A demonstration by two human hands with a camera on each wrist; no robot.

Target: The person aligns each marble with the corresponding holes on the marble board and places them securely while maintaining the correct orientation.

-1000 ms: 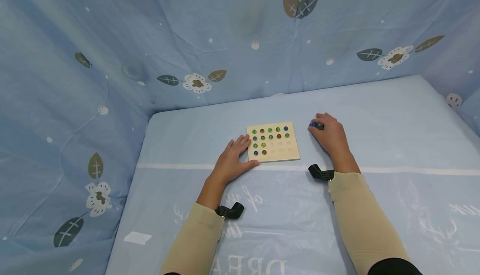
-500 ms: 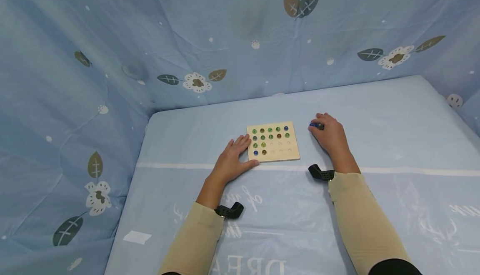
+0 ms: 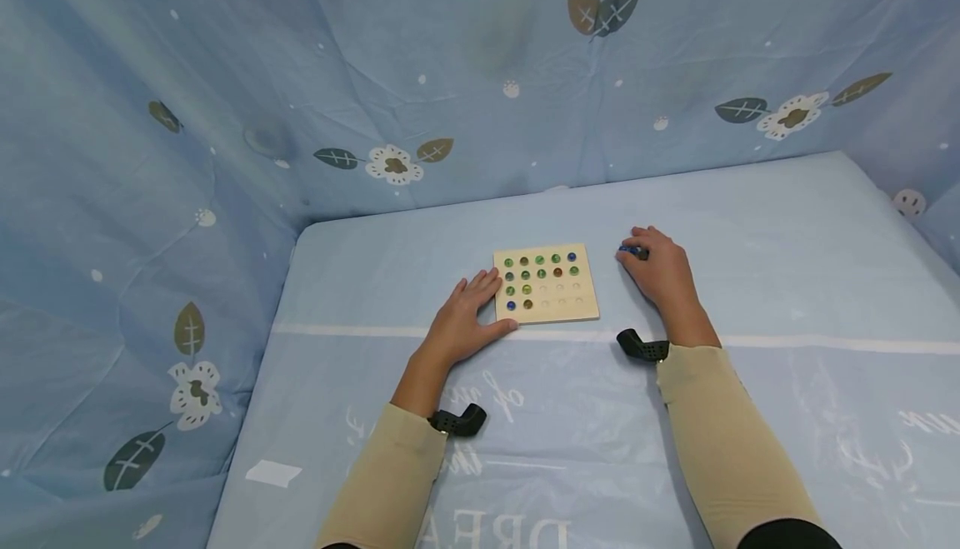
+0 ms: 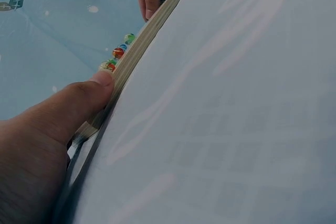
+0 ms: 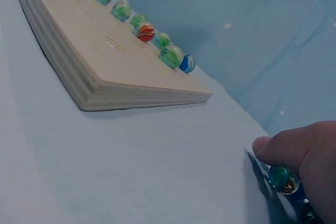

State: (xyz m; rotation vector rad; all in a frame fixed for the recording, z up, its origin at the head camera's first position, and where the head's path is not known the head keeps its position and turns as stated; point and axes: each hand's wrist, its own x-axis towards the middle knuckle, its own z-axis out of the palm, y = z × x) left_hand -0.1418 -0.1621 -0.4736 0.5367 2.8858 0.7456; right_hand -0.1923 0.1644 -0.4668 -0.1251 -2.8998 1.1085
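Note:
A pale wooden board point(image 3: 562, 310) with shallow round holes lies on the table. Glass marbles point(image 3: 542, 272) in green, amber, red and blue fill its two far rows and the left part of the two near rows. My left hand point(image 3: 465, 324) rests at the board's left side, fingers along that edge, thumb point(image 4: 86, 95) against the near edge. To the right of the board, my right hand point(image 3: 663, 270) is cupped on the table around several loose marbles point(image 5: 279, 177). The thumb point(image 5: 294, 142) lies beside them; other fingers partly hide them.
The table point(image 3: 750, 232) has a pale blue cover with a white stripe. Patterned blue cloth point(image 3: 480, 74) hangs behind and to the left. A white patch point(image 3: 273, 473) lies at the front left. Black wrist cameras point(image 3: 459, 421) sit on both wrists.

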